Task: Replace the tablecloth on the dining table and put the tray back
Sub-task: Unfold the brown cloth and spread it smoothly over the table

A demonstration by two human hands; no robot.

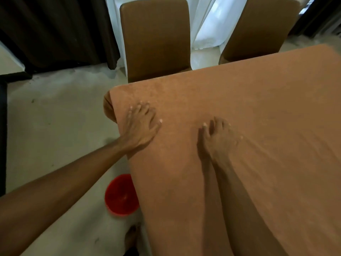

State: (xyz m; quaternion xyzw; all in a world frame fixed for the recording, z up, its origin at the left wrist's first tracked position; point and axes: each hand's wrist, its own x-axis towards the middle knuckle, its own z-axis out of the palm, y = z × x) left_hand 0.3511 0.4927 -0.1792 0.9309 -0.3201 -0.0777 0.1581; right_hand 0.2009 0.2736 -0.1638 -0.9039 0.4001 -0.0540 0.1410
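Your left hand [140, 124] lies flat on the orange-brown tablecloth [258, 117], fingers straight and spread, right at the near-left corner where the cloth bends over the edge and hangs down. Your right hand [217, 137] rests just beside it, further in on the top, palm down with its fingers spread too; neither hand grips any fabric. The tablecloth covers the whole dining table, which is hidden from sight beneath it, and shallow wrinkles run across the cloth to the right of your right hand. At the corner the hanging cloth bunches into a rounded fold. On the pale floor [55, 117] beside the table, below your left forearm, stands a red bowl [120, 194]. Two brown chairs [155, 39] [258, 28] stand at the far side, the right one touching the table edge, with a white curtain [206, 21] behind them.
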